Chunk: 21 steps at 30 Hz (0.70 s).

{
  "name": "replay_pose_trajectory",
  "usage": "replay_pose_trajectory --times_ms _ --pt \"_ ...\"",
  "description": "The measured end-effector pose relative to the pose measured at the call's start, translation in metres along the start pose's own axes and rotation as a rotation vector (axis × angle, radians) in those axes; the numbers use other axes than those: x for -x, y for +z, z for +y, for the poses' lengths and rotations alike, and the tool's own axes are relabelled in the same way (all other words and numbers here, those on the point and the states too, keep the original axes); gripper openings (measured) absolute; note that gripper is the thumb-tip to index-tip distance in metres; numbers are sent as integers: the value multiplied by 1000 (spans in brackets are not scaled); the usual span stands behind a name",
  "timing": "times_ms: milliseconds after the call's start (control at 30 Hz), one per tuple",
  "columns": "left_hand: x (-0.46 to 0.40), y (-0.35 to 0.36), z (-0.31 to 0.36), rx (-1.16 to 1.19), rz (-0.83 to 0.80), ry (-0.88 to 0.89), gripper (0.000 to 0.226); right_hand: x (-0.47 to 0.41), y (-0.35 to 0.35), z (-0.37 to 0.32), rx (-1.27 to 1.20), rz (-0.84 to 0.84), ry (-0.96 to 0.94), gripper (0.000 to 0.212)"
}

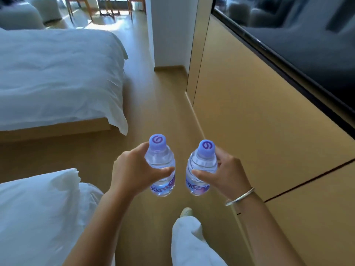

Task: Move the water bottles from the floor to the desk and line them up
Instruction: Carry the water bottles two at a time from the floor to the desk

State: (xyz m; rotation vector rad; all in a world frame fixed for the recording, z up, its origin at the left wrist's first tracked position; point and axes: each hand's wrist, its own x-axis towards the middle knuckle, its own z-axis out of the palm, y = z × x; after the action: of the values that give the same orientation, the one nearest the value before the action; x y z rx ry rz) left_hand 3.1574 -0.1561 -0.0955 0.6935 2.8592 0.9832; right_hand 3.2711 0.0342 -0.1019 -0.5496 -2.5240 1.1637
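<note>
I carry two small clear water bottles with pale purple caps, both upright and off the floor. My left hand [132, 169] grips the left bottle [160, 160] around its middle, thumb across the front. My right hand [224, 172] grips the right bottle [201, 166] the same way; a silver bangle sits on that wrist. The bottles hang side by side, a small gap between them, above the wooden floor. No desk top shows in this view.
A white bed [57, 77] fills the left, and a second white duvet [38, 212] lies at lower left. A wooden wall panel [259, 121] with a dark TV screen [297, 35] runs along the right. My leg and shoe [186, 212] are below. Chairs stand far back.
</note>
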Motion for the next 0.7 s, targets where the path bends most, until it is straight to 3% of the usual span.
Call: replay_pose_trajectory --times_ms 200,533,700 --pt "-118 2 -13 13 81 -67 68 -139 25 -4 -19 -81 -81 47" --pt "-294 -16 -32 61 183 -201 55 -336 56 -22 -30 -134 -147 52" --pt "-372 -16 -54 121 136 -250 61 -420 84 -28 -60 -145 -145 46"
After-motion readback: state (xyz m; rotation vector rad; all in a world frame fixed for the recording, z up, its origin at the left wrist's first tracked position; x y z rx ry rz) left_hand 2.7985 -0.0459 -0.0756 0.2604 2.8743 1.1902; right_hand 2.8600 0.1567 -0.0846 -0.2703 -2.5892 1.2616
